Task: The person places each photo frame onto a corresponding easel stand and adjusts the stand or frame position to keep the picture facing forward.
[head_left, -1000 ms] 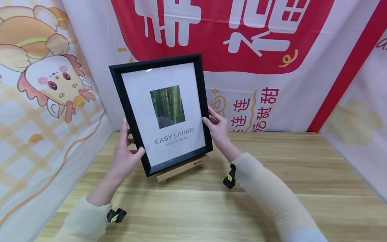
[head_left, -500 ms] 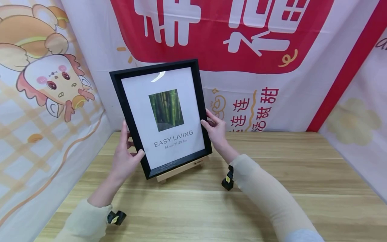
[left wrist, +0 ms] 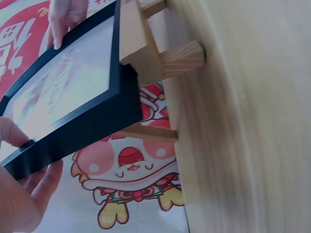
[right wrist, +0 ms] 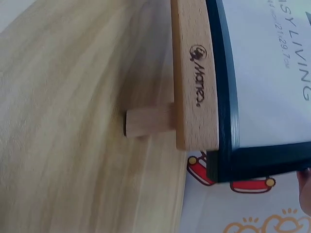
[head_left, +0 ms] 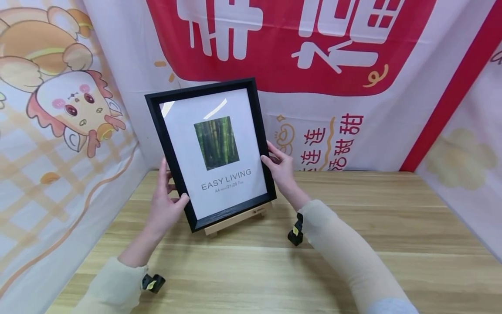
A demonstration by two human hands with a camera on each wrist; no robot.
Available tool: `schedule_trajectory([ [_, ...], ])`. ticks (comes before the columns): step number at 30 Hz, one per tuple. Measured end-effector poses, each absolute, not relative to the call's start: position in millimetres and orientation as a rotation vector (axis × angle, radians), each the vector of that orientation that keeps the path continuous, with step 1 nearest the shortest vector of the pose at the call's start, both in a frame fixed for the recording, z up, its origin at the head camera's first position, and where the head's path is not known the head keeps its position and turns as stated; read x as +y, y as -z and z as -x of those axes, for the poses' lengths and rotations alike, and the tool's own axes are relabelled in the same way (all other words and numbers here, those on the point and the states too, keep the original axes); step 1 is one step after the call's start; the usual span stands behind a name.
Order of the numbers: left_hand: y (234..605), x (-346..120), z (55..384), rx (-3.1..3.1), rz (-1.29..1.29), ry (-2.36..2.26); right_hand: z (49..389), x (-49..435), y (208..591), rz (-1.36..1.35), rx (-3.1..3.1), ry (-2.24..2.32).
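Observation:
A black picture frame with a bamboo picture and the words "EASY LIVING" leans back on a small wooden easel. Its bottom edge sits on the easel's ledge, which shows closely in the right wrist view. My left hand grips the frame's left side low down, thumb on the front edge and fingers along the side and behind. On the opposite side, my right hand pinches the edge, thumb in front. Behind the frame, a rear easel leg touches the table in the left wrist view.
The wood-grain table meets a printed cloth backdrop at the back. Another printed cloth hangs along the left, and a pale one on the right. Small black devices are strapped at both wrists.
Over the last second the frame's top has tipped back and dropped slightly onto the easel, both hands following. Since half a second ago, frame and hands have hardly moved; light reflections on the glass shifted.

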State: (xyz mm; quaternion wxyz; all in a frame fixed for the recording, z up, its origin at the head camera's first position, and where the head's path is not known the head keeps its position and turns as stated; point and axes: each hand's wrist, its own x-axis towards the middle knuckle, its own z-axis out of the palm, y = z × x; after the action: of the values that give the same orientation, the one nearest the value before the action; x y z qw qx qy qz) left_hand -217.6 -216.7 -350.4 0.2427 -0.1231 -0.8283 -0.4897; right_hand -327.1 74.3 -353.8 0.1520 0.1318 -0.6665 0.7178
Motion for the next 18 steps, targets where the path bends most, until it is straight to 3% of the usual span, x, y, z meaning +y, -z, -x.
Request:
schedule_trajectory([
  [9,375.9,-211.6,206.0,-2.182,0.243,1.467,314.6,98.2,358.3,-0.532,-2.229,-1.980],
  [18,407.9,-204.3,179.0,-2.273,0.073,1.547,296.9,120.3,392.4,-0.634,-2.474,-1.934],
])
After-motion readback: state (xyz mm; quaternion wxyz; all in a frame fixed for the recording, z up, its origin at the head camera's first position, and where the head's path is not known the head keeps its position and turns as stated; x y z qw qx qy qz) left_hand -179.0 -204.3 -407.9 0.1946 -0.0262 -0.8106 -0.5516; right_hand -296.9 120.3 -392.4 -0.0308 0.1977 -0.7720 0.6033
